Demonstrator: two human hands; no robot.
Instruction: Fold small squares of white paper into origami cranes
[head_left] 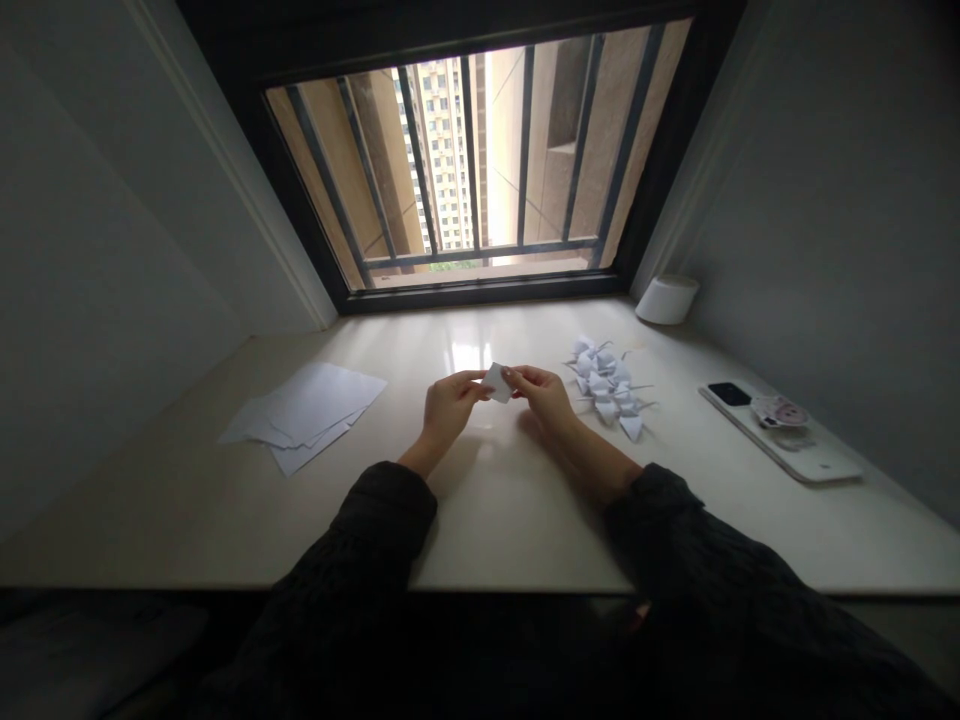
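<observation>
A small folded piece of white paper is held up above the pale counter, between my two hands. My left hand pinches its left edge with thumb and fingers. On the other side, my right hand grips the upper right part, its thumb lying on the paper's face. Just right of my right hand stand several folded white paper cranes in a tight group. Over to the left lies a loose stack of white paper sheets, apart from my left hand.
A white phone with a round grip on its back lies at the right by the wall. A white cylindrical object rests in the far right corner. Behind the counter is a barred window with a dark frame.
</observation>
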